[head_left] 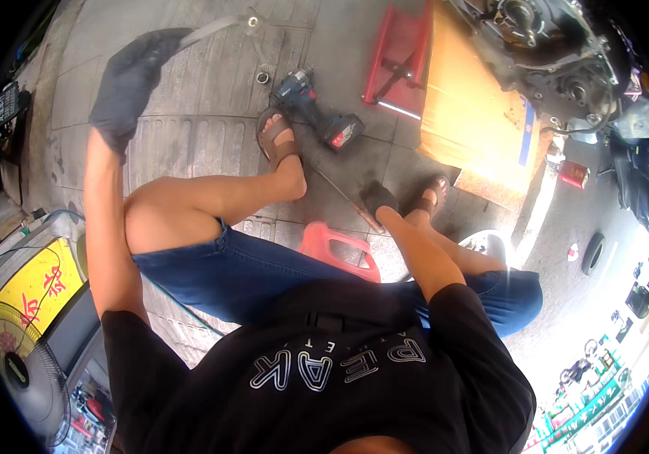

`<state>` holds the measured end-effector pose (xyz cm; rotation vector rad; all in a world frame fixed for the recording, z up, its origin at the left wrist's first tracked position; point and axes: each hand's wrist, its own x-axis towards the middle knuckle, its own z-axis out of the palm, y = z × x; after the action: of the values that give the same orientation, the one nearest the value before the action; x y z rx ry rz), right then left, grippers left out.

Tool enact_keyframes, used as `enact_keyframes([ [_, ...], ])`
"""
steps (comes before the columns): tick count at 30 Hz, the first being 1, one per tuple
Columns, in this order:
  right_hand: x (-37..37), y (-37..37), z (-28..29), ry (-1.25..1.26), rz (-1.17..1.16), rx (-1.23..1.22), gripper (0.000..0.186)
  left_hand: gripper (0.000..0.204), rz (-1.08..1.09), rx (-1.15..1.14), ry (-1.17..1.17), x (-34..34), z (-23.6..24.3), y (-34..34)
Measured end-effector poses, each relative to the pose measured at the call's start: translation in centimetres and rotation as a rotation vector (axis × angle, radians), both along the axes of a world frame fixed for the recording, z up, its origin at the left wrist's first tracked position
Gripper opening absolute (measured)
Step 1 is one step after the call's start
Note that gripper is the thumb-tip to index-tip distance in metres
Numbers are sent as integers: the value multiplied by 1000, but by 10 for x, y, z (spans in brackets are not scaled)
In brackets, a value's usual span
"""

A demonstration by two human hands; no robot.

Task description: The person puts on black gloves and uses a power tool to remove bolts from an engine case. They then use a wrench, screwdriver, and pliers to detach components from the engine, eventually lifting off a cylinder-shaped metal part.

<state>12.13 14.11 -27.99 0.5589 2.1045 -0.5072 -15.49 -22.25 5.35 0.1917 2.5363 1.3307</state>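
My left hand (129, 87), in a dark glove, is raised at the upper left. It is closed around a long grey wrench (215, 30) with a round, holed head pointing right. Below that head, a second metal tool with a ring-like end (263, 77) lies on the floor. My right hand (377, 198), also dark-gloved, hangs low between my feet. A thin rod with a reddish-brown lower part (366, 215) slants close beside it. The right fingers are blurred, so whether they touch or hold the rod does not show.
A blue-black cordless impact driver (298, 94) with its battery lies beside my left foot. Farther right, a red metal stand (396, 60) adjoins cardboard (476, 113) under a greasy engine (544, 45). A pink plastic stool (340, 248) is under me; a fan (22, 378) stands lower left.
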Motion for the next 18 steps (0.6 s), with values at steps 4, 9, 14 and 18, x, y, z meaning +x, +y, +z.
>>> enact_keyframes([
  [4, -19, -17, -9, 202, -166, 51, 51, 40, -92, 47, 43, -18, -4, -4],
  [9, -26, -15, -10, 120, -65, 34, 42, 36, -51, 53, -144, -25, 4, 12],
  [14, -5, -23, -27, 211, 83, 54, 36, 35, 110, 177, -273, -22, 9, 34],
  [18, -17, -34, -10, 139, 97, 32, 33, 39, 214, 539, -445, -18, 5, 30],
])
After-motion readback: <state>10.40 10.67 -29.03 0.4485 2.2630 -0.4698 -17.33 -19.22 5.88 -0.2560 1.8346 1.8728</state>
